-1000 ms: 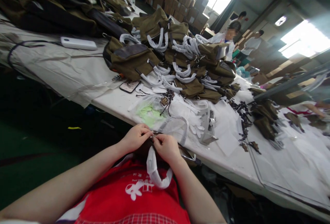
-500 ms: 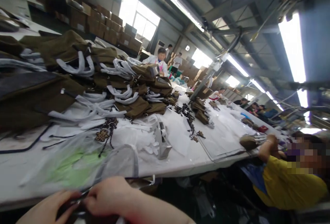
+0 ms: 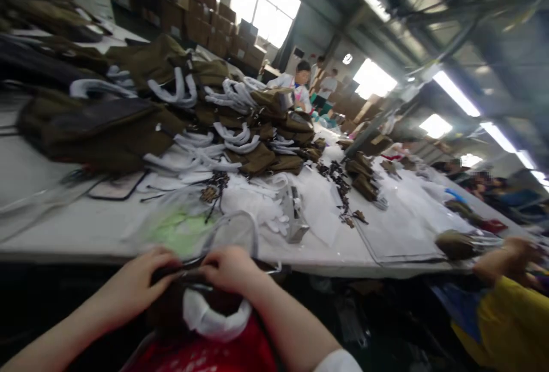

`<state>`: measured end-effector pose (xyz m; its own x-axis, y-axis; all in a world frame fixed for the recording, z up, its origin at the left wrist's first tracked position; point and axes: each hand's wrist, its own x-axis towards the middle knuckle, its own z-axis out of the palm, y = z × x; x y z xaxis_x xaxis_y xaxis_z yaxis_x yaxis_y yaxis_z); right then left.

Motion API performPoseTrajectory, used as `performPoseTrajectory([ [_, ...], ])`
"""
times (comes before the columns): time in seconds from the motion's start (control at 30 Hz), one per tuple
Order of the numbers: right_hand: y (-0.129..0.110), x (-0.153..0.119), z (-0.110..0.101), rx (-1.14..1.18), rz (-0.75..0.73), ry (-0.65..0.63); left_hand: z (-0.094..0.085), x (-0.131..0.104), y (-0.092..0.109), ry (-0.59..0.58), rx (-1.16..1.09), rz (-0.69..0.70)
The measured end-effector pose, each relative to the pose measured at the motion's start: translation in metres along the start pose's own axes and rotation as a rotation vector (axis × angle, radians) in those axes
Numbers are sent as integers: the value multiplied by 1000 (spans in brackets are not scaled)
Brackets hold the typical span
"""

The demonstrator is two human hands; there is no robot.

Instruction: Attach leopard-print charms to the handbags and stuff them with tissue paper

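Observation:
A dark brown handbag (image 3: 165, 306) is held at the table's near edge, close to my body. My left hand (image 3: 148, 276) pinches the left part of its top edge, thumb and fingers pressed together. On the right part of the same edge my right hand (image 3: 229, 269) is closed, a short gap from the left. A handle wrapped in white padding (image 3: 214, 320) curves down from the bag toward my red clothing. Just beyond my hands a clear loop-shaped strap (image 3: 234, 223) rises. Motion blur and shade hide the bag's details.
Several brown bags with white-wrapped handles (image 3: 171, 129) pile up on the left of the white table (image 3: 330, 260). A tape dispenser (image 3: 295, 215), a green sheet in plastic (image 3: 178, 232) and dark hanging tags (image 3: 338, 186) lie nearer. A co-worker's yellow sleeve (image 3: 501, 315) is at right.
The camera view has turned left and down, so more of my forearms, the bag and its white handle show. Both hands keep their grip on the bag's edge.

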<state>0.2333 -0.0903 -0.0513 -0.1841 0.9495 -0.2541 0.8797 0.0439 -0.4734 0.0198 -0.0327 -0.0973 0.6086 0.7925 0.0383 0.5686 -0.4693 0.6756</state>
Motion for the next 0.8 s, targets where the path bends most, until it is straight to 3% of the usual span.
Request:
performPoseTrajectory([
  [0.17,2,8,13,81,-3,-27,-6,-14,14,-42,-89,-109],
  [0.5,-11,12,21,41,-14,-48,-4,-17,11,-40,-107,-135],
  [0.67,-13,2,4,-27,-19,9,-18,-20,21,93,-115,-105],
  [0.73,-13,-4,-7,-69,-10,34,-16,-22,28,158,-151,-101],
  [0.8,-13,-8,-16,-69,-8,19,-3,-21,33,56,-236,-40],
])
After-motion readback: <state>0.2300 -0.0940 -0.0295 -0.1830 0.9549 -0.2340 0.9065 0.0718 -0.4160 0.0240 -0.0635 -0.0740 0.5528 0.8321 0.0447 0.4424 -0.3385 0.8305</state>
